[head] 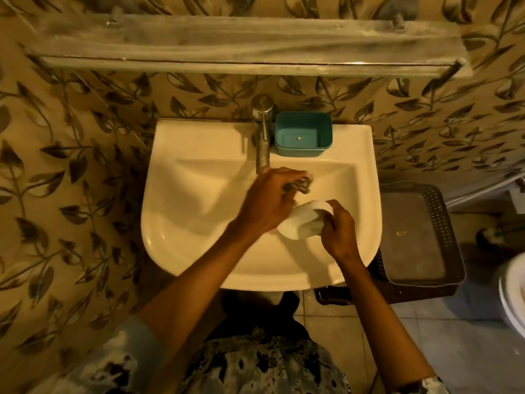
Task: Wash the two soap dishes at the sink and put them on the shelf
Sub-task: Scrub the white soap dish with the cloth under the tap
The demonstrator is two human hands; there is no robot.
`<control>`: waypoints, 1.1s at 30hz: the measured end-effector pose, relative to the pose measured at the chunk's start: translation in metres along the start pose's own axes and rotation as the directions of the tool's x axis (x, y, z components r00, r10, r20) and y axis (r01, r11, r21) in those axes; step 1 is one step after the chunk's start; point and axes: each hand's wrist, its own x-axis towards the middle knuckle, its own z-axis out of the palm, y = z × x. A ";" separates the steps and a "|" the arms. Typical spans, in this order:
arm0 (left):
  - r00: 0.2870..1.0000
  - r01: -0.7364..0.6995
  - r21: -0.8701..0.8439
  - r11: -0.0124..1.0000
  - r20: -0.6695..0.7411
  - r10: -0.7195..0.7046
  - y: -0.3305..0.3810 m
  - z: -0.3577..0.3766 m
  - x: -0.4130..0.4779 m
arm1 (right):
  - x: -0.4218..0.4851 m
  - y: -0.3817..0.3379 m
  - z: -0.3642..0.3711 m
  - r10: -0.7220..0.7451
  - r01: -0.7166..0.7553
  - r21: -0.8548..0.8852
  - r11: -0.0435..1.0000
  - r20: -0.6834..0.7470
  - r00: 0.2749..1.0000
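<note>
We're mid-scrub on the first dish, over the sink (170, 251) bowl. Nearest us, our right hand (339, 233) is curled around the edge of the white soap dish (301, 220), tilting it over the basin. Just past it, our left hand (270, 200) is clenched on a dark scrubber (298, 186), right below the tap (262, 137). We'd say next up is rinsing this one, which means getting water running. The teal soap dish (303, 134) sits on the sink's back ledge beside the tap, looking unwashed. The shelf (241, 44) above the sink is bare.
</note>
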 end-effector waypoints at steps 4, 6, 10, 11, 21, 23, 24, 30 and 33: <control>0.993 -0.110 0.200 0.974 -0.016 0.116 0.016 0.031 -0.008 | -0.002 -0.015 0.006 -0.018 0.027 0.092 0.995 -0.095 0.995; 0.985 -0.143 0.249 0.958 -0.061 0.163 0.009 0.030 -0.018 | -0.004 -0.016 0.001 0.034 -0.006 0.175 0.984 -0.155 0.987; 0.990 0.045 0.127 0.991 -0.138 -0.027 -0.015 0.023 -0.030 | -0.006 -0.024 -0.006 0.125 -0.050 0.312 0.949 -0.224 0.967; 0.982 0.110 0.081 0.991 -0.161 -0.096 -0.016 0.023 -0.029 | -0.007 -0.028 -0.005 0.117 -0.032 0.318 0.948 -0.253 0.960; 0.925 0.107 0.116 0.987 -0.376 -0.056 0.018 0.028 -0.037 | -0.002 -0.039 0.006 0.047 0.099 0.463 0.881 -0.292 0.955; 0.892 0.338 -0.070 0.938 -0.293 -0.343 -0.011 0.013 -0.037 | -0.002 -0.034 0.000 0.009 0.127 0.542 0.831 -0.241 0.971; 0.861 0.446 -0.213 0.869 -0.162 -0.482 -0.019 0.009 -0.037 | -0.002 -0.032 -0.001 -0.026 0.149 0.573 0.806 -0.217 0.976; 0.659 0.504 -0.863 0.023 0.368 -0.656 -0.010 0.006 -0.042 | 0.006 -0.033 0.015 0.018 0.146 0.558 0.817 -0.277 0.961; 0.700 0.472 -0.865 0.172 0.249 -0.670 -0.007 -0.005 -0.037 | 0.007 -0.026 0.015 0.030 0.153 0.473 0.867 -0.357 0.934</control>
